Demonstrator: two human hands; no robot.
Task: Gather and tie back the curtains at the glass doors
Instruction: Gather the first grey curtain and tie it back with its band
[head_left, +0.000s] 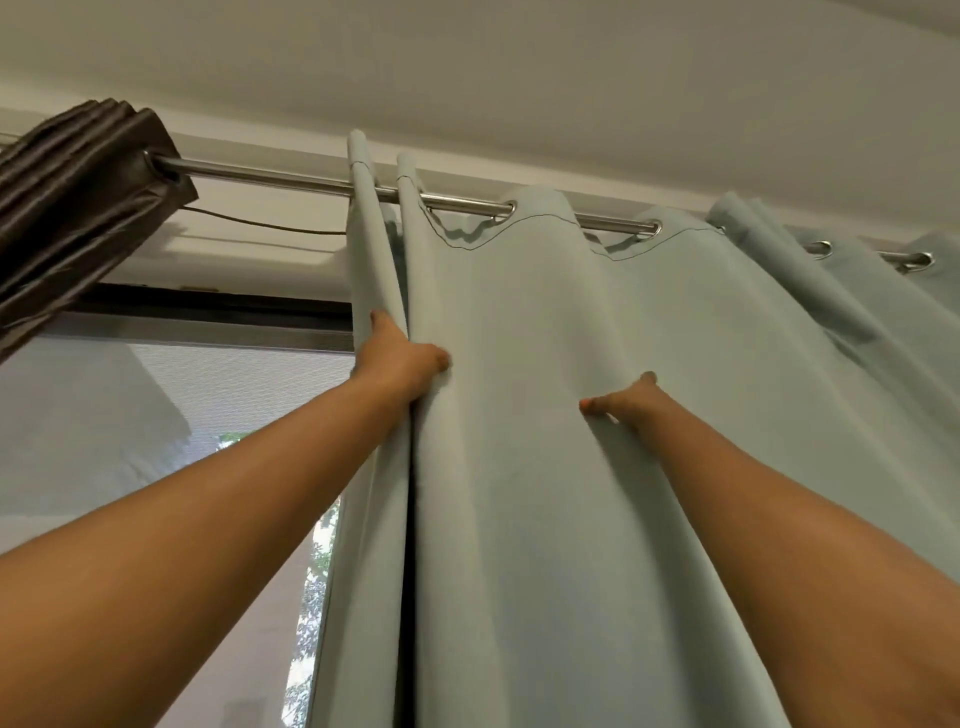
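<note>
A pale green curtain (545, 322) hangs by metal eyelets from a chrome rod (291, 179) and fills the middle and right of the head view. My left hand (400, 358) grips the curtain's bunched left edge folds high up, fingers curled round the fabric. My right hand (623, 400) reaches into a fold further right; its fingers are buried in the cloth and the thumb sticks out to the left. A brown curtain (78, 197) is bunched together at the rod's far left.
Behind the gap between the two curtains is the glass door (218, 415) with a dark top frame and a sheer mesh screen; foliage shows outside. A thin cord (260, 224) sags below the rod. The ceiling is close above.
</note>
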